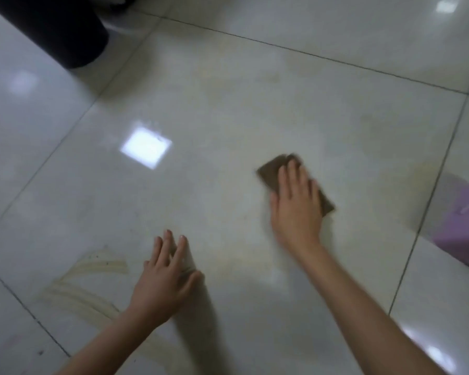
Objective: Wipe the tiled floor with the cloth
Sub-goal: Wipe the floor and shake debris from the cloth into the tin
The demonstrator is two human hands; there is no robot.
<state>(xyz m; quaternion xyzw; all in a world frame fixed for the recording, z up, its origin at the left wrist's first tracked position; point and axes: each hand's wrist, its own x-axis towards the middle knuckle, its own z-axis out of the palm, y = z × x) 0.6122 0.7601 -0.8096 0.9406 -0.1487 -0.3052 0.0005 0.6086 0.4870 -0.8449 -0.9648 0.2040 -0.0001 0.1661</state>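
A folded brown cloth [271, 169] lies flat on the glossy pale tiled floor [228, 104], right of the middle. My right hand [295, 201] presses down on it with fingers spread, covering most of the cloth; corners stick out at the upper left and right. My left hand [165, 277] rests palm down on the floor nearer to me, fingers apart, holding nothing. Pale yellowish smear streaks [92, 280] mark the tile just left of my left hand. The picture is blurred by motion.
A black round bin [52, 31] stands at the top left. A purple plastic object [460, 228] sits at the right edge. Dark grout lines cross the floor, and ceiling lights reflect in it [146, 147].
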